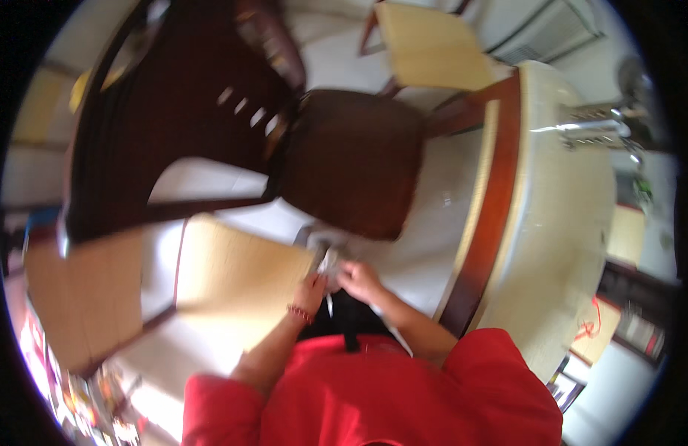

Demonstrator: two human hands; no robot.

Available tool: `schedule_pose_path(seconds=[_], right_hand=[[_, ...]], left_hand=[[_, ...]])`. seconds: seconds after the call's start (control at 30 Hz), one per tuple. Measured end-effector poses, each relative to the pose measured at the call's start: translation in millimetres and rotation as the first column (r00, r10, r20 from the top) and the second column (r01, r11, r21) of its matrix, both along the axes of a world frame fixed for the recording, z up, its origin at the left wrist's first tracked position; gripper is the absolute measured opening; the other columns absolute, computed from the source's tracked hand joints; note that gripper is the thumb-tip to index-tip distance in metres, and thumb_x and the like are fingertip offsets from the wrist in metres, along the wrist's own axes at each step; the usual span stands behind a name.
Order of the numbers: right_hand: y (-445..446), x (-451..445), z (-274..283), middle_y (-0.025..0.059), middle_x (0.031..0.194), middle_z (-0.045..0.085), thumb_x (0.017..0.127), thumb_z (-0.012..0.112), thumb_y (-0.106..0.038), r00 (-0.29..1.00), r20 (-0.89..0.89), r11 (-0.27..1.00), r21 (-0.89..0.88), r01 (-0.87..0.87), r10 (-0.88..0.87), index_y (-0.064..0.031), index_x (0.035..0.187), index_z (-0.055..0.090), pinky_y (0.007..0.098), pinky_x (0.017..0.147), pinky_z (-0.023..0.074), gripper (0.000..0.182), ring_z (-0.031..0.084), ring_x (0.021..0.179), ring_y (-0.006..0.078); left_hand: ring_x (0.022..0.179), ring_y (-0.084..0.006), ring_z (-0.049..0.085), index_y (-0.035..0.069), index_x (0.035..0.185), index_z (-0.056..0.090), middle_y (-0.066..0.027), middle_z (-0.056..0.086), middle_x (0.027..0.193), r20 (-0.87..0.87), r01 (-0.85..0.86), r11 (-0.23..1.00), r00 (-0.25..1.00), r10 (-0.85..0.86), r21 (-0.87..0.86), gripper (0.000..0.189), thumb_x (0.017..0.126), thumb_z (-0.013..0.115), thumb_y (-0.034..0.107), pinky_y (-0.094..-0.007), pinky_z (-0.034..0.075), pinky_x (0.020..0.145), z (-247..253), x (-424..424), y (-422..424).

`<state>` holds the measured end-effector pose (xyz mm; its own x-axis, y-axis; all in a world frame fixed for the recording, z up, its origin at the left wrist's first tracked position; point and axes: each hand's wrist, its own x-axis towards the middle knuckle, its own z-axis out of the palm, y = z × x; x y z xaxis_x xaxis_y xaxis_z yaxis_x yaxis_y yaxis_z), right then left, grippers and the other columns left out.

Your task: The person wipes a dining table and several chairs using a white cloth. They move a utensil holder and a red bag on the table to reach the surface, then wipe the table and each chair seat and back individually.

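Both my hands are together in front of my waist, low in the middle of the view. My left hand (310,292), with a red beaded bracelet at the wrist, pinches one side of a crumpled whitish cloth or tissue (329,261). The fingers of my right hand (359,280) hold its other side. A thin white strip hangs below it. Blur hides the exact material. Just beyond my hands stands a dark wooden chair with a brown seat (352,161).
A long pale-topped table (556,223) with a reddish wooden edge runs along the right. Light wooden seats or panels (238,279) stand at the left, and another light-topped seat (433,47) is beyond the chair. Metal fittings (595,128) sit at the table's far end.
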<state>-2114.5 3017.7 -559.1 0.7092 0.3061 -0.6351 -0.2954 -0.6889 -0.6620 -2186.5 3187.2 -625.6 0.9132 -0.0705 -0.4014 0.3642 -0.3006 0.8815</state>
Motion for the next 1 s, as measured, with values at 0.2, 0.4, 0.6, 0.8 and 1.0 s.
schedule_pose_path(seconds=[0.2, 0.4, 0.6, 0.8, 1.0], right_hand=[[57, -1, 42, 0.018, 0.102, 0.063, 0.077, 0.061, -0.014, 0.866, 0.484, 0.955, 0.181, -0.237, 0.123, 0.0016, 0.106, 0.061, 0.0389, 0.081, 0.046, 0.033, 0.059, 0.09, 0.0323], [112, -61, 42, 0.0199, 0.127, 0.045, 0.073, 0.065, -0.016, 0.771, 0.561, 0.926, 0.022, -0.377, 0.3, -0.0036, 0.121, 0.05, 0.0489, 0.098, 0.0314, 0.052, 0.04, 0.116, 0.0399], [128, -79, -29, 0.0198, 0.138, 0.032, 0.075, 0.065, -0.017, 0.67, 0.515, 0.819, -0.122, -0.56, 0.535, -0.0065, 0.129, 0.044, 0.0507, 0.105, 0.0247, 0.059, 0.028, 0.126, 0.0424], [164, -70, -70, 0.0151, 0.147, 0.015, 0.077, 0.067, -0.022, 0.649, 0.357, 0.74, -0.312, -0.595, 0.672, -0.022, 0.134, 0.041, 0.0605, 0.107, 0.0118, 0.063, 0.012, 0.134, 0.0438], [220, -21, -76, 0.0191, 0.146, 0.017, 0.078, 0.066, -0.022, 0.598, 0.553, 0.811, -0.326, -0.485, 0.58, -0.0277, 0.134, 0.042, 0.0648, 0.103, 0.0154, 0.062, 0.013, 0.132, 0.0492]], left_hand=[[0.066, -0.0292, 0.061, 0.0, 0.088, 0.063, -0.0172, 0.063, 0.077, 0.157, -0.227, 0.927, 0.97, 0.187, 0.298, 0.017, 0.087, 0.055, 0.014, -0.0378, 0.048, 0.061, 69, -21, 52], [0.118, -0.041, 0.043, 0.016, 0.126, 0.051, -0.0233, 0.042, 0.131, 0.004, -0.121, 0.72, 0.987, 0.162, 0.684, 0.044, 0.083, 0.058, 0.018, -0.0479, 0.037, 0.095, 54, -103, 140], [0.136, -0.0383, 0.015, 0.016, 0.139, 0.034, -0.0189, 0.016, 0.148, -0.029, -0.078, 0.656, 0.988, 0.151, 0.75, 0.062, 0.083, 0.059, 0.022, -0.0559, 0.017, 0.106, -31, -121, 138], [0.137, -0.0422, 0.01, 0.02, 0.139, 0.033, -0.0122, 0.018, 0.149, -0.029, -0.19, 0.562, 0.934, 0.357, 0.805, 0.061, 0.085, 0.052, 0.041, -0.0718, 0.004, 0.098, -42, -60, 149], [0.138, -0.0411, 0.006, 0.022, 0.141, 0.029, -0.0062, 0.015, 0.151, -0.043, -0.103, 0.467, 0.955, 0.292, 0.878, 0.061, 0.088, 0.042, 0.05, -0.0719, -0.002, 0.1, -57, 43, 223]])
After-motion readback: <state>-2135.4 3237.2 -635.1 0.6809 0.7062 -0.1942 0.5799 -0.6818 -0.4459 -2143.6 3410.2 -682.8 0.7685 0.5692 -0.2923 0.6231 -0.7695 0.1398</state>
